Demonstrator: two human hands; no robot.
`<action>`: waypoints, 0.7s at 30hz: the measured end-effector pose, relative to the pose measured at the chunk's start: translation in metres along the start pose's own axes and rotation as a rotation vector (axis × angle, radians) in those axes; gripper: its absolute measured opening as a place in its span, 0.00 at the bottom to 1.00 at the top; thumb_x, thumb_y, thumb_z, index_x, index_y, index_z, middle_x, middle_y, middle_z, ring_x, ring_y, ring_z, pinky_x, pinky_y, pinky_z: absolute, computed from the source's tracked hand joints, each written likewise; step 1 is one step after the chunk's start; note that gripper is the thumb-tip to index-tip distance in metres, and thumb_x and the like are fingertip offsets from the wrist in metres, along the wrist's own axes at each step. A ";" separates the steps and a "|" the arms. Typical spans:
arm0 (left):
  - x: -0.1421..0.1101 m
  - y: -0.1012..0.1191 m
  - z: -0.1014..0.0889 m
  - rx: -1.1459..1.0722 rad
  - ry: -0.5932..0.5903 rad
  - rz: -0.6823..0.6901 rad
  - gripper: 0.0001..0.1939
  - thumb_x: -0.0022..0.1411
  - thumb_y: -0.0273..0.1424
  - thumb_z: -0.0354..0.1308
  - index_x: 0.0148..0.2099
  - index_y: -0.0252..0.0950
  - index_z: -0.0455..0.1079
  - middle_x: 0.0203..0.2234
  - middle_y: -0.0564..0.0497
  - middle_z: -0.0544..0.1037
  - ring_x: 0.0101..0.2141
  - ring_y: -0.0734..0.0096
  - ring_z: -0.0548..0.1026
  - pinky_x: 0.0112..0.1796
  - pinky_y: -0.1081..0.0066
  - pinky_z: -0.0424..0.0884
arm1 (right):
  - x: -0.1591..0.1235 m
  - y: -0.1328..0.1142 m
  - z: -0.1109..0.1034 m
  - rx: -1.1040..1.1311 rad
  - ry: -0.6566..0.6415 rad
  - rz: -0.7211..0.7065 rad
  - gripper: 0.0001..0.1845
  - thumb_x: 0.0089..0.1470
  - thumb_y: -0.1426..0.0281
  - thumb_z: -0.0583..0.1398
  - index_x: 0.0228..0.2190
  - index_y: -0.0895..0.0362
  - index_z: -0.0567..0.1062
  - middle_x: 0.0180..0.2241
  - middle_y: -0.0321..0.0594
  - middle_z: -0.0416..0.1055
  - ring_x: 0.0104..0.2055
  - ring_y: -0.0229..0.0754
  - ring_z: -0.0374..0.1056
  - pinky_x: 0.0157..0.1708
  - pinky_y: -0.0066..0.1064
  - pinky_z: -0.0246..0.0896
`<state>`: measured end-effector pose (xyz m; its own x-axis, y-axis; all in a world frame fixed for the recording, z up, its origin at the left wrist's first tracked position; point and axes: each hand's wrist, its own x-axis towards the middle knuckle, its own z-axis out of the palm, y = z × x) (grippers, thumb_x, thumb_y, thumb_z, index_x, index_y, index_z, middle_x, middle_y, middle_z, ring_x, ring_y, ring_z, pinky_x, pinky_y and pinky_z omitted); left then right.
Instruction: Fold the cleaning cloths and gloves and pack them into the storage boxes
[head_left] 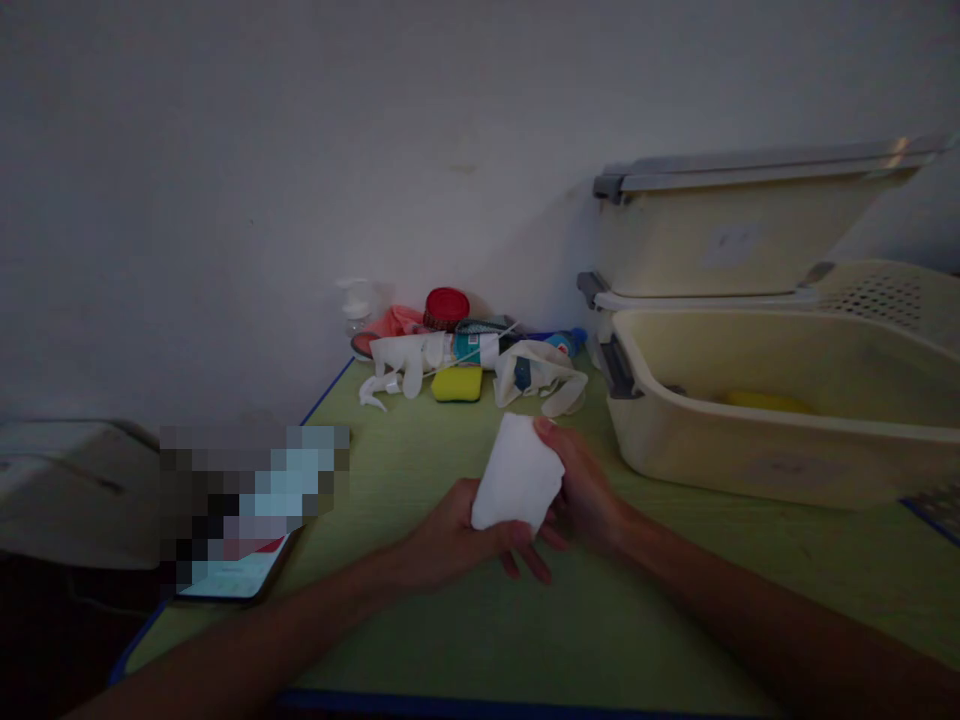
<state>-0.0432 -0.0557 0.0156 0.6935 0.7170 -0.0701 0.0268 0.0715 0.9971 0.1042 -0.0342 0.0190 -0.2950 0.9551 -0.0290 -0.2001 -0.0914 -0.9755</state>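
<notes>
Above the table, a white, roughly rectangular pad point(516, 472) is held between both hands. It has one uneven edge, and its exact kind does not show. My left hand point(457, 535) grips its lower left, thumb across the front and fingers behind. At the upper right corner, the thumb of my right hand point(585, 490) presses on the pad, its fingers partly hidden behind. Beyond the hands lie a yellow sponge point(456, 385), a white spray trigger point(381, 388) and a pale glove-like bundle point(541, 378).
A cream bin point(705, 455) with something yellow inside stands at right, before stacked lidded bins point(675, 245). A red-lidded container point(447, 308) and a pump bottle point(355, 308) sit by the wall. A lit phone or tablet point(232, 580), partly pixelated, is at the table's left edge.
</notes>
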 end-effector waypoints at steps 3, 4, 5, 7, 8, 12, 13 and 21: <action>0.003 -0.001 -0.005 -0.095 0.013 -0.032 0.26 0.51 0.44 0.61 0.47 0.29 0.70 0.35 0.40 0.79 0.27 0.67 0.78 0.22 0.77 0.67 | 0.005 -0.003 -0.006 -0.064 0.000 -0.125 0.29 0.44 0.45 0.55 0.11 0.57 0.61 0.09 0.29 0.53 0.10 0.28 0.47 0.07 0.21 0.36; 0.004 -0.001 -0.006 -0.116 0.014 -0.038 0.26 0.51 0.43 0.62 0.47 0.29 0.70 0.35 0.40 0.79 0.26 0.67 0.77 0.22 0.77 0.67 | 0.006 -0.004 -0.009 -0.075 -0.026 -0.144 0.28 0.44 0.46 0.56 0.12 0.57 0.61 0.09 0.28 0.53 0.10 0.28 0.47 0.08 0.21 0.36; 0.004 0.000 -0.008 -0.139 0.011 -0.042 0.27 0.50 0.42 0.63 0.48 0.30 0.69 0.35 0.40 0.79 0.26 0.67 0.77 0.22 0.77 0.67 | 0.006 -0.006 -0.011 -0.078 -0.046 -0.157 0.28 0.43 0.46 0.57 0.13 0.57 0.61 0.10 0.28 0.53 0.11 0.28 0.46 0.08 0.21 0.37; 0.004 0.000 -0.011 -0.206 -0.021 -0.038 0.28 0.47 0.40 0.65 0.49 0.30 0.69 0.35 0.41 0.79 0.29 0.65 0.77 0.25 0.75 0.69 | 0.006 -0.008 -0.015 -0.074 -0.075 -0.171 0.26 0.42 0.47 0.60 0.15 0.57 0.62 0.12 0.28 0.54 0.12 0.27 0.47 0.10 0.21 0.39; 0.003 0.001 -0.012 -0.266 -0.058 -0.028 0.29 0.46 0.41 0.66 0.48 0.31 0.70 0.36 0.41 0.79 0.31 0.64 0.77 0.28 0.73 0.70 | 0.006 -0.009 -0.016 -0.065 -0.090 -0.170 0.26 0.41 0.48 0.61 0.16 0.58 0.63 0.13 0.28 0.54 0.14 0.28 0.48 0.11 0.21 0.40; 0.003 0.003 -0.014 -0.604 -0.300 -0.046 0.35 0.45 0.54 0.60 0.48 0.33 0.71 0.38 0.42 0.78 0.39 0.62 0.76 0.43 0.67 0.67 | 0.002 -0.014 -0.018 -0.034 -0.211 -0.170 0.25 0.40 0.48 0.63 0.21 0.60 0.69 0.23 0.33 0.59 0.20 0.29 0.55 0.16 0.21 0.48; 0.002 0.003 -0.014 -0.667 -0.337 -0.076 0.36 0.46 0.56 0.58 0.48 0.33 0.71 0.39 0.43 0.78 0.39 0.63 0.76 0.43 0.67 0.67 | 0.002 -0.015 -0.018 -0.043 -0.261 -0.182 0.25 0.40 0.49 0.63 0.22 0.60 0.70 0.27 0.34 0.60 0.22 0.28 0.56 0.17 0.21 0.49; 0.006 -0.008 -0.017 -0.619 0.016 -0.190 0.23 0.38 0.40 0.71 0.35 0.32 0.74 0.23 0.51 0.77 0.21 0.77 0.72 0.24 0.79 0.64 | 0.008 -0.009 -0.023 0.008 -0.484 -0.211 0.17 0.37 0.58 0.68 0.25 0.59 0.76 0.32 0.35 0.61 0.29 0.30 0.59 0.26 0.22 0.54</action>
<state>-0.0518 -0.0398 0.0065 0.7066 0.6623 -0.2491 -0.2750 0.5814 0.7657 0.1252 -0.0192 0.0227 -0.6450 0.7135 0.2736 -0.3083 0.0846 -0.9475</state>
